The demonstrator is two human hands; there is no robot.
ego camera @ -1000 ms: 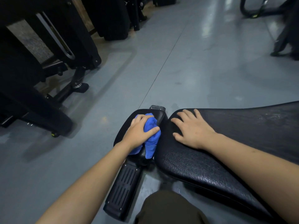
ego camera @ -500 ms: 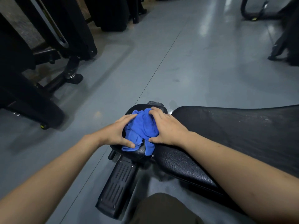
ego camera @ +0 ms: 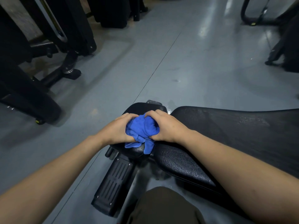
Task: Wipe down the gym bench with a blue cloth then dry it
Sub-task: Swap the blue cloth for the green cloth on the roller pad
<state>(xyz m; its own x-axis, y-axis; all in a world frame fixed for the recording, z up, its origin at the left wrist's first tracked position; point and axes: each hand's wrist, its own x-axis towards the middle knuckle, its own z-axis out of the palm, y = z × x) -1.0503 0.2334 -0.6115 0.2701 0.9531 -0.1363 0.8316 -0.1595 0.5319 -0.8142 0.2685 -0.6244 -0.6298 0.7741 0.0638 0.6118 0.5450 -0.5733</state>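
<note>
Both hands, left hand (ego camera: pixel 115 130) and right hand (ego camera: pixel 165 126), grip a bunched blue cloth (ego camera: pixel 141 132) with curled fingers. It rests on the small black seat pad (ego camera: pixel 142 109), beside the long bench pad (ego camera: pixel 234 135).

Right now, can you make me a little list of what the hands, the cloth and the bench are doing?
left hand: grips the cloth from the left
right hand: grips the cloth from the right
cloth: blue, bunched up between both hands, on the small pad
small pad: black, beside the big pad
big pad: black, textured, bare
floor: grey, shiny
</note>
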